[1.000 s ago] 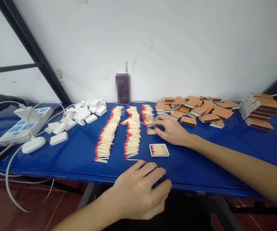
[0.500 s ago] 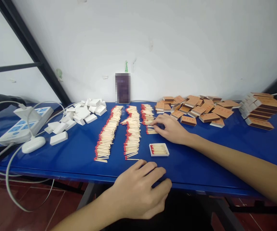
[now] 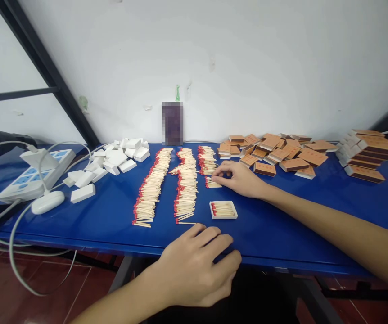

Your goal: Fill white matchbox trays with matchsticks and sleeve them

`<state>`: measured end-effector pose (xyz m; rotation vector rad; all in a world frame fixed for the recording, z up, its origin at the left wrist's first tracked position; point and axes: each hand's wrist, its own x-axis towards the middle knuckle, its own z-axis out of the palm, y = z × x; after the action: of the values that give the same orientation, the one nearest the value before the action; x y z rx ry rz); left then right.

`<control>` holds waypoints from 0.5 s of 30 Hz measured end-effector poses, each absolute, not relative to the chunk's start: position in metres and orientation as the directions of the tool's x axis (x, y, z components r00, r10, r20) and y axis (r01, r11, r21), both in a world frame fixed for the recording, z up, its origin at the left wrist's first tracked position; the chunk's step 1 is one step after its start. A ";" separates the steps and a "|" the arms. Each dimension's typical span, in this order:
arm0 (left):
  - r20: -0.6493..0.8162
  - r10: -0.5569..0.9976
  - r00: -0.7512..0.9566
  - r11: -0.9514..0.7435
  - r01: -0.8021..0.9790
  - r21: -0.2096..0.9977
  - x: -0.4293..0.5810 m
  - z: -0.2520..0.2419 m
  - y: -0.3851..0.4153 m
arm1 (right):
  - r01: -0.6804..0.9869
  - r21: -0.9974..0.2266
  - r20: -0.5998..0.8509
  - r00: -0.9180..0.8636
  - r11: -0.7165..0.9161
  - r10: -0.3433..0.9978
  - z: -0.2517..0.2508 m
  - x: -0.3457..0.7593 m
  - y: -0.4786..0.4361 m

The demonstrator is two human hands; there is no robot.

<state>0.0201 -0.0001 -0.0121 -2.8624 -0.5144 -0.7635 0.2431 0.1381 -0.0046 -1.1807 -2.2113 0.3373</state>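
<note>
While the left hand [image 3: 199, 267] lies palm down at the near edge of the bench [image 3: 281, 238], its fingers loosely bent, the right hand [image 3: 241, 180] has thumb and forefinger brought close together at the plain ends of the short row [image 3: 206, 159]. Whether a match is pinched there I cannot tell; nor can I see under the left palm.

The matches are pale, slim wooden sticks with bright red heads, nearly all pointing left. They lie on the blue bench in three rows: the long row [image 3: 151, 189] farthest left, the middle row [image 3: 187, 189] with a few sticks jutting out of line, and the short row under the right fingertips. Between the two hands sits a white tray [image 3: 226, 218], open on top, with a layer of matches inside, heads to the left.

White boxes [image 3: 115, 157] are heaped to the left. To the right lie orange covers [image 3: 278, 154] with dark brown sides, beside a stack [image 3: 366, 155] of the same. Reddish marks are printed on their tops, too small to read.
</note>
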 end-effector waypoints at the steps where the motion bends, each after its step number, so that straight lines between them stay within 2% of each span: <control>1: 0.504 0.289 0.814 -0.933 0.358 -0.043 0.020 -0.012 0.000 | 0.662 -0.487 0.385 -0.422 0.569 0.821 -0.005 0.243 0.138; 15: 0.509 0.286 0.812 -0.931 0.361 -0.053 0.020 -0.012 -0.001 | 0.632 -0.583 0.319 -0.401 0.512 0.859 -0.002 0.243 0.139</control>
<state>0.0197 -0.0008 -0.0116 -2.8489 -0.5114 -0.7654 0.2431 0.1387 -0.0024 -1.2119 -2.1630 0.4996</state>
